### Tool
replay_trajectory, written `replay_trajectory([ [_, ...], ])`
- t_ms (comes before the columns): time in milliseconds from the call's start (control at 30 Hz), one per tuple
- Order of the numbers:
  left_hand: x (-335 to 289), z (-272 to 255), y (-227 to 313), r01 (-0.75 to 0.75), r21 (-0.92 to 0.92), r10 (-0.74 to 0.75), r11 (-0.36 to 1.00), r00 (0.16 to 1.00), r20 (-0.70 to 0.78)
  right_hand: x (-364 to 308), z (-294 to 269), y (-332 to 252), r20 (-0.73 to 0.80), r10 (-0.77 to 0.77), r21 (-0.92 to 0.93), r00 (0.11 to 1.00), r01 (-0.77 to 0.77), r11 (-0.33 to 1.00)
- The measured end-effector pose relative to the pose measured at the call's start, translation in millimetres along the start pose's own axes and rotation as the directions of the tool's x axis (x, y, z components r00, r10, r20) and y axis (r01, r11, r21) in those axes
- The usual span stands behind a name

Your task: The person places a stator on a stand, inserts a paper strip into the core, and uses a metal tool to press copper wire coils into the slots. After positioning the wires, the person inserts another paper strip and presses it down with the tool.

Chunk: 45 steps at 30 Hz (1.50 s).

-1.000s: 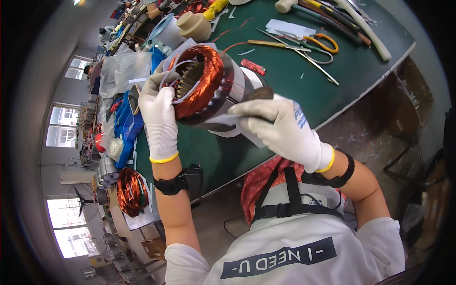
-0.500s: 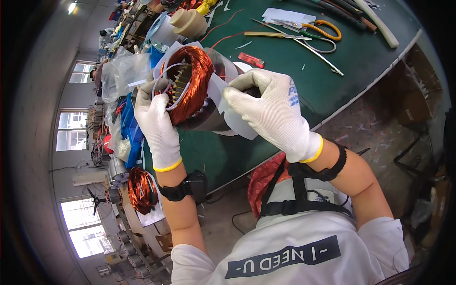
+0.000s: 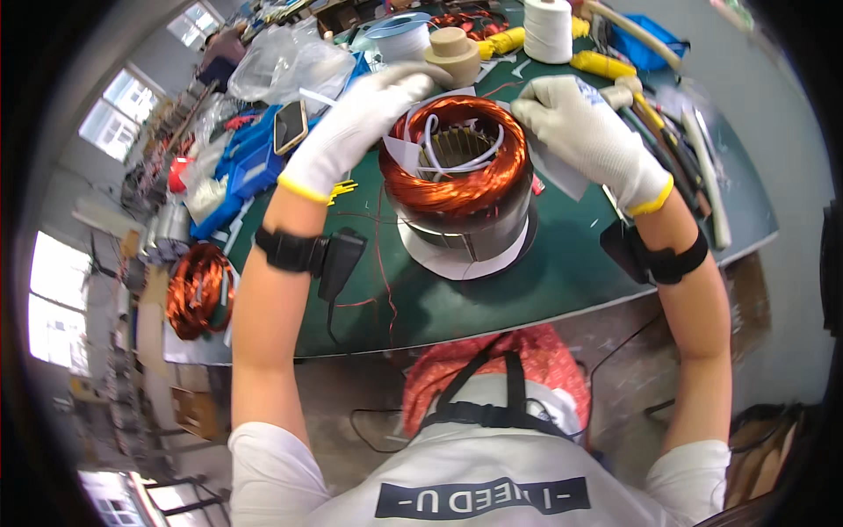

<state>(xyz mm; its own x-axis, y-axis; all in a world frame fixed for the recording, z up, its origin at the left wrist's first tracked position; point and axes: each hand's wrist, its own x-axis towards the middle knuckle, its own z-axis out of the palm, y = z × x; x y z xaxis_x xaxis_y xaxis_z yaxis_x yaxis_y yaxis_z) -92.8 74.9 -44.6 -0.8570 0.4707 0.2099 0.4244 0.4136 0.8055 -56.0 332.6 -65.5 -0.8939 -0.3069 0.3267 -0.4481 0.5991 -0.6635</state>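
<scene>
A motor stator point(image 3: 465, 230) stands upright on the green table, in front of me. A thick ring of copper winding point(image 3: 439, 195) crowns its top, with white sleeving point(image 3: 465, 167) looped inside. My gloved left hand point(image 3: 378, 110) is past the ring's far left side, its blurred fingers stretched toward a tan tape roll point(image 3: 453, 54). At the ring's right, my gloved right hand point(image 3: 584, 132) is closed in a pinch on a white paper sheet point(image 3: 562, 172) that hangs below it. Another white paper piece point(image 3: 401, 153) sticks up at the ring's left.
A white round sheet point(image 3: 461, 263) lies under the stator. To the left are a phone point(image 3: 291, 126), a blue bin point(image 3: 256, 170) and a copper coil bundle point(image 3: 200, 290). A white thread cone point(image 3: 548, 31), a hammer point(image 3: 625, 91) and tubes point(image 3: 702, 176) lie at the back and right.
My view has swung, so the stator appears upright and farther from me. My left hand has left the winding's inner side for its far left. The right hand still pinches paper.
</scene>
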Motion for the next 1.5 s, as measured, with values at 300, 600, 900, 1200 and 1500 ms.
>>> replay_trajectory([
  [300,-20.9,24.4,-13.2,0.056,-0.29,-0.112,0.955,0.977,-0.181,-7.0,31.2,-9.4,-0.197,-0.069,-0.083,0.978,0.054,0.995],
  [600,-16.9,25.0,-16.9,0.016,-0.129,-0.038,0.992,0.984,-0.173,21.7,15.5,-13.2,-0.031,-0.136,-0.06,0.99,0.134,0.989],
  [900,-11.6,27.3,-19.6,0.042,-0.139,-0.07,0.989,0.977,-0.2,35.2,-0.7,-14.7,0.205,0.187,0.121,0.961,-0.215,0.969],
  [1200,-14.8,27.2,-13.1,0.025,-0.051,-0.034,0.998,0.98,-0.197,40.5,-3.9,-18.4,0.273,0.207,0.083,0.94,-0.237,0.968],
  [1500,-14.7,27.8,-22.3,-0.062,-0.029,0.055,0.998,0.976,-0.213,50.1,-2.9,8.7,0.417,0.246,0.401,0.875,-0.42,0.814],
])
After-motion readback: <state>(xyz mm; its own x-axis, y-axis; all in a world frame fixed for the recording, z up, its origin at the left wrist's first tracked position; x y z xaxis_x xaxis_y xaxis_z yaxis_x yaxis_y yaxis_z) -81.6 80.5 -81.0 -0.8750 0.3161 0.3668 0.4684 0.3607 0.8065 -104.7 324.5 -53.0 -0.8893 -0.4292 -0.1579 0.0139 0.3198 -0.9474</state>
